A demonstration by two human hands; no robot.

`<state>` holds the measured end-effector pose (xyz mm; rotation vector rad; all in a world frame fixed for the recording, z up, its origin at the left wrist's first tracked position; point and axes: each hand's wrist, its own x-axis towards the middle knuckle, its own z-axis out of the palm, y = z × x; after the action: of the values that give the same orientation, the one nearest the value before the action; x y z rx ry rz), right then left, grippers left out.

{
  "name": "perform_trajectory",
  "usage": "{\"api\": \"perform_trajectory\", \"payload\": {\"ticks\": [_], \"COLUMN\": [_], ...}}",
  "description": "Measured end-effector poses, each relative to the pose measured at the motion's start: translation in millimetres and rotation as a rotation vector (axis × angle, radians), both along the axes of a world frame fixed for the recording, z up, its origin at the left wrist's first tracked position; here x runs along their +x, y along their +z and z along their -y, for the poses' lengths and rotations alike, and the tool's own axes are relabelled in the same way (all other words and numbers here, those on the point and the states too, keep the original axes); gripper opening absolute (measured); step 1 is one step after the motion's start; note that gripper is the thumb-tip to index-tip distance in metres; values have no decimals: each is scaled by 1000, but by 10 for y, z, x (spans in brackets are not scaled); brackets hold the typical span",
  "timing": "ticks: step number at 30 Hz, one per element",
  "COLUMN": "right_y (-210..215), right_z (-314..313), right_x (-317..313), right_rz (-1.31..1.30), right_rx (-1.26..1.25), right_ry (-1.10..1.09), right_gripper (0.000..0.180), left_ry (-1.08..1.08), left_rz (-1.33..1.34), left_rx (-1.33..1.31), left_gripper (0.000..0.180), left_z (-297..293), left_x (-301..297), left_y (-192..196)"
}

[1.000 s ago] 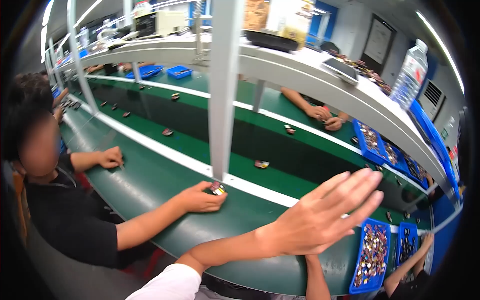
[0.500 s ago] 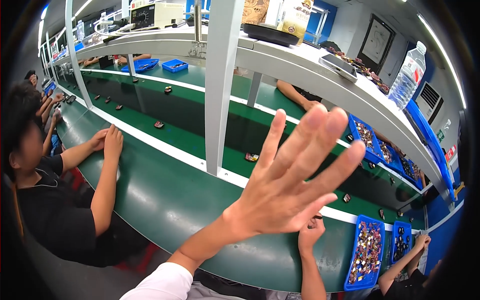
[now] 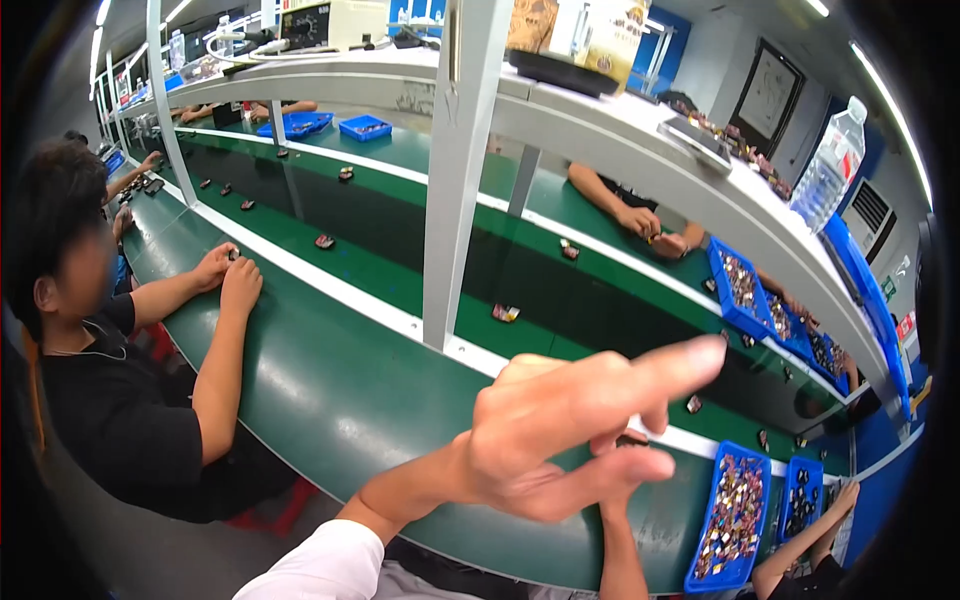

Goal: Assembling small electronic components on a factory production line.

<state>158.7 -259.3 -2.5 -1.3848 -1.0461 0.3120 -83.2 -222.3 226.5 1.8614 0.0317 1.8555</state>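
- Small dark part (image 3: 632, 438): at 5 o'clock, by the right hand (image 3: 618, 492); only a dark sliver shows above the thumb of the left hand (image 3: 575, 430), so full outline cannot be told
- Left hand: 5 o'clock, back toward the camera, index finger stretched toward 2 o'clock, thumb held out apart below it, other fingers bent; palm side hidden
- Right hand: mostly behind the left one; cannot tell how its fingers close on the part
- Clear bottle (image 3: 830, 170), 2 o'clock: label with a red patch
- Cream bag (image 3: 612, 50), 1 o'clock: dark print, blurred
- Red sign (image 3: 905, 326), 3 o'clock: marks too small to tell
- Worktop (image 3: 330, 400): green, glossy, curved by the lens, edged by a white rail (image 3: 330, 278); beyond the rail, a green strip (image 3: 380, 282) carries scattered small parts
- Long blue tray (image 3: 762, 470), between 4 and 5 o'clock: heaped with mixed pink, white, yellow and dark pieces; beside it a narrower blue tray (image 3: 788, 480) with black pieces
- Co-worker (image 3: 150, 400), 9 o'clock: dark top, hands together around a small piece
- Grey post (image 3: 462, 200), near 12 o'clock, in front of a white raised shelf (image 3: 590, 135)
- Room: ceiling light strips above; framed sheet (image 3: 772, 92) on a pale wall, 2 o'clock; red stool (image 3: 285, 505), between 7 and 8 o'clock
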Motion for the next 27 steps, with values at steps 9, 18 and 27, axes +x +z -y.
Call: {"api": "perform_trajectory", "payload": {"ticks": [9,18,27], "right_y": [-63,-135,-127], "right_z": [-8,-79,-54], "right_x": [97,94,106], "right_rz": [0,-57,-89], "right_rx": [48,31,9], "right_ry": [14,16,4], "right_gripper": [16,16,18], "left_ry": [-345,-447,-261], "left_rz": [-144,-466,-614], "left_rx": [132,112,158], "left_gripper": [19,41,38], "left_z": [211,171,177], "left_x": [18,128,249], "left_y": [-58,-120,-171]}}
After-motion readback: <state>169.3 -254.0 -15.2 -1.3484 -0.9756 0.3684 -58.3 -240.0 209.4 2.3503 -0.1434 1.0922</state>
